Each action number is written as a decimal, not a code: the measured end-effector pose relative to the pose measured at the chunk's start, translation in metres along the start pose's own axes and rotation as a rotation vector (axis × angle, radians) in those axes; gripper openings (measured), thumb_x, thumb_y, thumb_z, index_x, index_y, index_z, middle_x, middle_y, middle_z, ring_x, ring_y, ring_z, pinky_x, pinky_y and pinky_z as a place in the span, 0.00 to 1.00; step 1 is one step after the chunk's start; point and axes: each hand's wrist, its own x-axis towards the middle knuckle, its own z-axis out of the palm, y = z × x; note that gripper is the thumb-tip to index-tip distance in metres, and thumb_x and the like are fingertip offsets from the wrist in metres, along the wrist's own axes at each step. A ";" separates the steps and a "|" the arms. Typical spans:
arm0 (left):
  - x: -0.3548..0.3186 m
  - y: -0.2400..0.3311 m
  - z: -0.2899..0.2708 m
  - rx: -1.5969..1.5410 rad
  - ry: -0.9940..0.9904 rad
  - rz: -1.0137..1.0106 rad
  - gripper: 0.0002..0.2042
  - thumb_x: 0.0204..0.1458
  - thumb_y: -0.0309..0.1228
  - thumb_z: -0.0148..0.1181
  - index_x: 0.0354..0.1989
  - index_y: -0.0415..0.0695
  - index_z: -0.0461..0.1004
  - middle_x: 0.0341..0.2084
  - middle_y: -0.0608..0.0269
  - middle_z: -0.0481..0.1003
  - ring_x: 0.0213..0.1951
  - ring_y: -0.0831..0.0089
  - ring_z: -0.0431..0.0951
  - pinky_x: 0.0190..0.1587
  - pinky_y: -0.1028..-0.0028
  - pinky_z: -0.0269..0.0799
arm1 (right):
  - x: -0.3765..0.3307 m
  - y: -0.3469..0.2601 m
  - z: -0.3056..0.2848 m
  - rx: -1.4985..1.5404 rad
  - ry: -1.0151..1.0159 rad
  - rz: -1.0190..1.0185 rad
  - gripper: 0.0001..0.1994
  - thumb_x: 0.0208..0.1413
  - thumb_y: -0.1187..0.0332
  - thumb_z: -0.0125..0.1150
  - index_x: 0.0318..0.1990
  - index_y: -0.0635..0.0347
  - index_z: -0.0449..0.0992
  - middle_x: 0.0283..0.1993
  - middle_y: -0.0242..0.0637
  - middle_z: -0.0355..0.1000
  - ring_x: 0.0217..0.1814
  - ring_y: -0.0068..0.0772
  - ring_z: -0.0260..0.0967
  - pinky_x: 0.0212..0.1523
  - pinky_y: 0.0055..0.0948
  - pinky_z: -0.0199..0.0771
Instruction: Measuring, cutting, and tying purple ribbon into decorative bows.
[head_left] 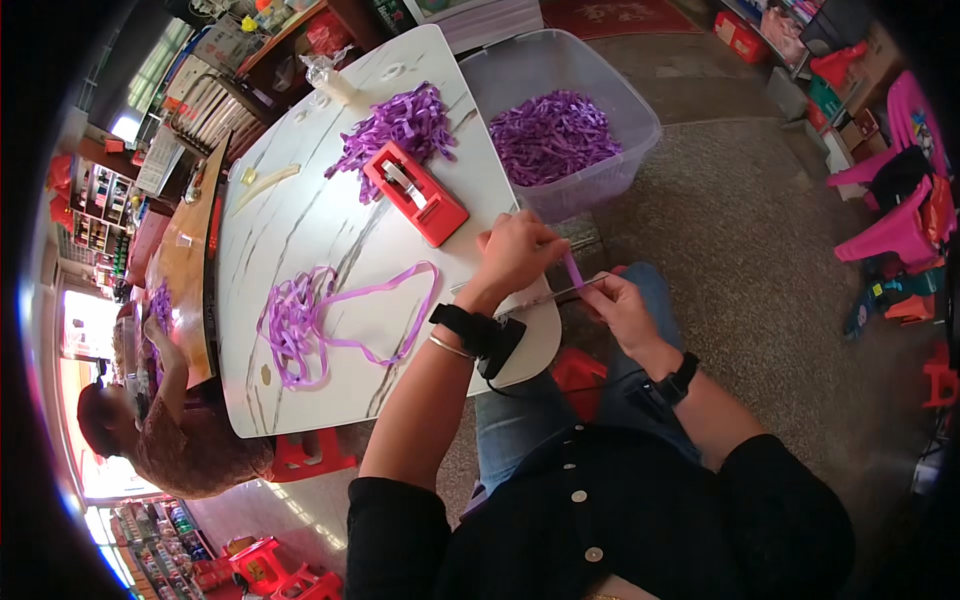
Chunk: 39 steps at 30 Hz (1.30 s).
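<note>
A short length of purple ribbon (572,269) stretches between my two hands, just past the table's right edge. My left hand (518,250) is closed, pinching its upper end. The fingers of my right hand (622,308) are closed at its lower end, beside the tip of a thin metal rod (545,298). This rod juts from the table edge, partly hidden behind my left wrist. On the table lies a loose tangle of lighter purple ribbon (295,325), with a long loop trailing toward my left forearm. A red tape dispenser (416,193) sits beyond my left hand.
A pile of purple ribbon pieces (405,125) lies on the white marbled table (240,400). A translucent plastic bin (625,175) beyond my hands holds many more. Another person (190,430) sits at a wooden table on the left. Pink chairs (880,220) stand at far right.
</note>
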 end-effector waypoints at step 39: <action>-0.095 0.035 0.012 -1.386 -0.399 -0.385 0.19 0.58 0.44 0.37 0.47 0.41 0.61 0.15 0.72 0.56 0.17 0.83 0.54 0.20 0.83 0.49 | -0.004 -0.014 -0.002 0.021 -0.043 0.260 0.05 0.51 0.65 0.56 0.33 0.52 0.73 0.27 0.22 0.70 0.26 0.10 0.66 0.21 0.10 0.56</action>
